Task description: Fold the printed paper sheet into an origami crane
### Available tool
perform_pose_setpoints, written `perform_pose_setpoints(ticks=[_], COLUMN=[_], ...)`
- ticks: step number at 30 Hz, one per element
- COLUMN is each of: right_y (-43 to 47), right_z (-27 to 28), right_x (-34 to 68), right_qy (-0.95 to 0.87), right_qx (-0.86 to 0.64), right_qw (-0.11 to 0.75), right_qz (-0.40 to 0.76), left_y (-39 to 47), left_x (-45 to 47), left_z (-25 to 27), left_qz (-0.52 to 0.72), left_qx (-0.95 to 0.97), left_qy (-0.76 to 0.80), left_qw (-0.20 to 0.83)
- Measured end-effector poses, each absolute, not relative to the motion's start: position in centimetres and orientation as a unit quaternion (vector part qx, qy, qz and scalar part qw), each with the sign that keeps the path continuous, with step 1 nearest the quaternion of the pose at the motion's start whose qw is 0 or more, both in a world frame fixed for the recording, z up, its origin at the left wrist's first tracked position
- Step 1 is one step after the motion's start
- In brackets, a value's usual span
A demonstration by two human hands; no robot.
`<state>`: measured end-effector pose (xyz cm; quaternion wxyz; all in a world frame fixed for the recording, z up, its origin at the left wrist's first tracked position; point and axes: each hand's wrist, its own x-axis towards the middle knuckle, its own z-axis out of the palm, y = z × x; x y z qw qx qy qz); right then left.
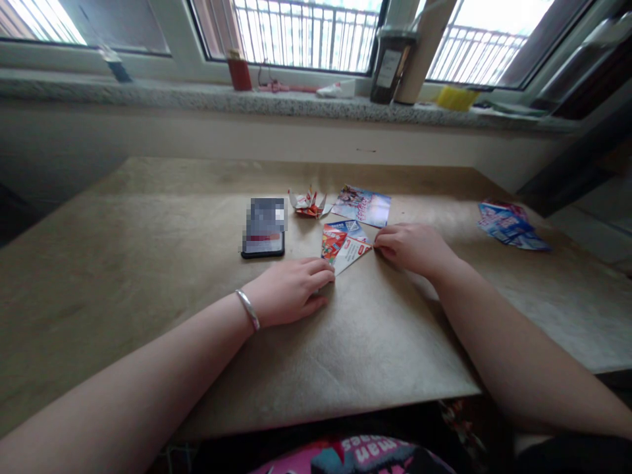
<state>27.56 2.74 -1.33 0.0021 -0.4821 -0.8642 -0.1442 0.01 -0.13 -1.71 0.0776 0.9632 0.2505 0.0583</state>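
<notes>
A folded paper piece [353, 253] with printed red, blue and white sides lies on the table between my hands. My left hand [293, 289], with a silver bangle at the wrist, rests on the table; its fingertips touch the paper's lower left corner and the thumb is apart. My right hand [412, 249] is closed with its fingertips at the paper's right corner. Just behind stands a folded paper crane [310, 204] in white and red. To the crane's right lies a flat printed sheet [364, 205].
A phone [264, 230], its screen blurred out, lies left of the paper. Several printed blue and red sheets [513, 227] are stacked at the right. Along the stone windowsill [172, 95] stand a red container [239, 71], a dark cup [388, 69] and a yellow item [457, 99].
</notes>
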Motion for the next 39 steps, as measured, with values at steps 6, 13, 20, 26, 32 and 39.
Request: perform_pose_setpoints(ticks=[6,13,20,26,32,39], right_y=[2.0,2.0,1.9,2.1,1.9,1.8], right_z=[-1.7,-2.9,-3.2,-3.3,-3.1,-3.1], right_x=[26.2,24.5,23.1,23.1,23.2,23.6], right_qy=[-0.841,-0.926,-0.939,-0.937,-0.937,-0.936], right_qx=[-0.505,-0.345,-0.296,-0.296,-0.3,-0.307], right_qw=[0.096,0.142,0.173,0.184,0.179,0.17], right_qz=[-0.17,-0.054,-0.029,0.003,-0.001,0.004], left_y=[-0.1,0.3,0.2,0.4,0.6,0.4], left_x=[0.3,1.3,1.5,1.4,1.0,0.0], left_z=[-1.9,-2.3,-2.8,-2.7,-2.0,-0.8], left_qz=[0.076,0.091,0.092,0.098,0.106,0.083], left_qx=[0.96,0.955,0.95,0.957,0.961,0.961], left_qy=[0.26,0.277,0.297,0.272,0.251,0.238], left_qw=[0.075,0.057,0.035,0.025,0.052,0.112])
